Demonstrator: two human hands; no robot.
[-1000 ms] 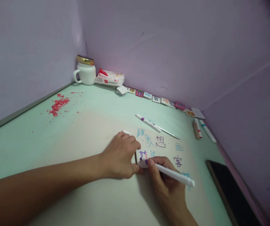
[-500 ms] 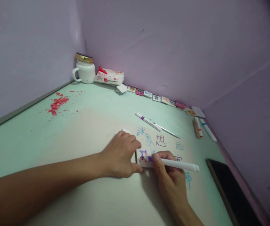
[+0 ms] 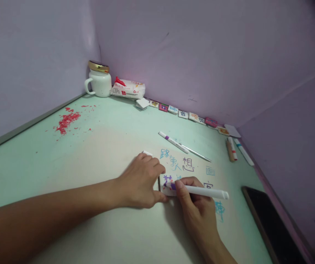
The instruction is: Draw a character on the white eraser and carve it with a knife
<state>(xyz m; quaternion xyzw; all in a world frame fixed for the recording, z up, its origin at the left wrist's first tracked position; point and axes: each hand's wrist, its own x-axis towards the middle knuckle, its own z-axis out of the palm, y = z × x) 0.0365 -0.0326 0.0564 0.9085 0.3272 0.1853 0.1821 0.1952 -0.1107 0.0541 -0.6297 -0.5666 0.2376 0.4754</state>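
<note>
My right hand [image 3: 196, 205] is closed round a white marker [image 3: 201, 191] with a purple band, its tip down on a small white tile [image 3: 166, 183] that carries purple and red marks. Beside it, my left hand [image 3: 140, 181] rests curled on the table [image 3: 105, 139], thumb and fingers pressed against the tile's left edge. Blue and dark characters [image 3: 179, 164] are written on the table surface just beyond the hands.
A white jar with a gold lid [image 3: 99, 79] and a packet [image 3: 128, 89] stand in the far corner. A row of small tiles [image 3: 185, 115] lines the back wall. Spare markers [image 3: 174, 142] [image 3: 235, 148], red crumbs [image 3: 66, 121] and a dark phone [image 3: 273, 223] also lie here.
The marker has swung from pointing down-right to lying nearly level, and its tip has shifted slightly on the tile. My left hand has stayed put.
</note>
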